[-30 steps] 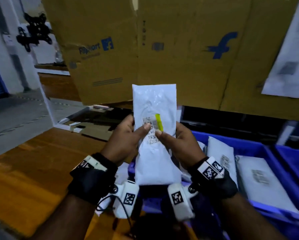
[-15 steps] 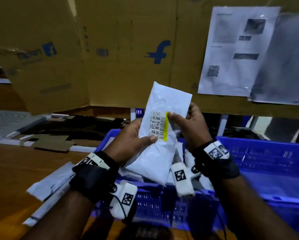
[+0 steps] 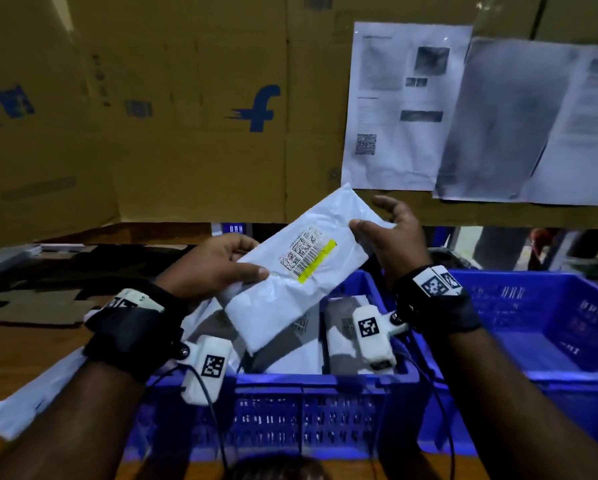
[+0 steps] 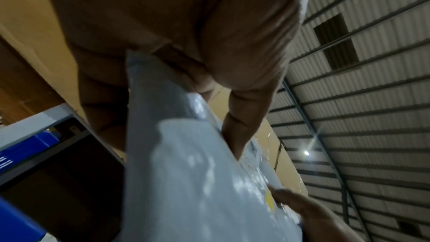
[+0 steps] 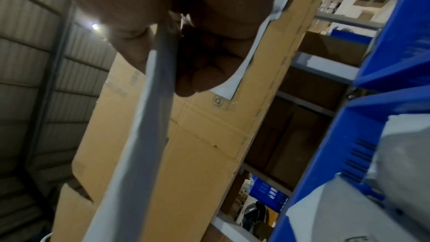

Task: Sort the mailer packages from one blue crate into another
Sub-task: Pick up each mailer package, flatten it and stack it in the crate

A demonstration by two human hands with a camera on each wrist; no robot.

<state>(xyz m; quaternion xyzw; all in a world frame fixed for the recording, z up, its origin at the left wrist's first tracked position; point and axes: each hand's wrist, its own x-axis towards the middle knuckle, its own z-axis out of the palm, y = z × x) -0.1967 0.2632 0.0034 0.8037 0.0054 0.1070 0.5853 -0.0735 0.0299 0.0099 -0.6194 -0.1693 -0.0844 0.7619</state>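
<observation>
A white mailer package (image 3: pixel 301 268) is held tilted above the near blue crate (image 3: pixel 311 410), its upper end leaning right; its face carries a barcode label with a yellow strip (print too blurred to read). More white and grey mailers (image 3: pixel 290 351) lie stacked inside that crate, labels facing up. A second blue crate (image 3: pixel 550 306) stands touching it on the right, its slotted walls visible.
</observation>
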